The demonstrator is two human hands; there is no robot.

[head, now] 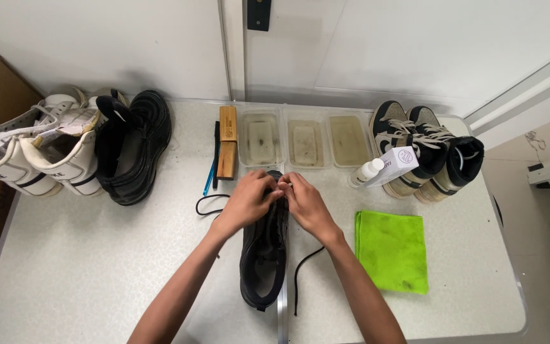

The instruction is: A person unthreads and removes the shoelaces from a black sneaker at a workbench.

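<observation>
Both hands, left (247, 200) and right (305, 205), pinch the lace at the toe end of a black leather sneaker (263, 255). A folded green microfibre cloth (392, 250) lies just right. Three clear plastic trays (305, 138) sit behind on the speckled grey table (97, 267).

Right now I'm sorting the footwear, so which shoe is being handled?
The single black shoe at the table's centre: both hands, left and right, work at its laces. The other shoes stand untouched in pairs at the back corners.

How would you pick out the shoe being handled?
On the grey table, look to the middle near the front edge. The black shoe lies there alone under both hands, left hand and right hand, a loose black lace beside it; the other shoes stand at the back corners.
</observation>
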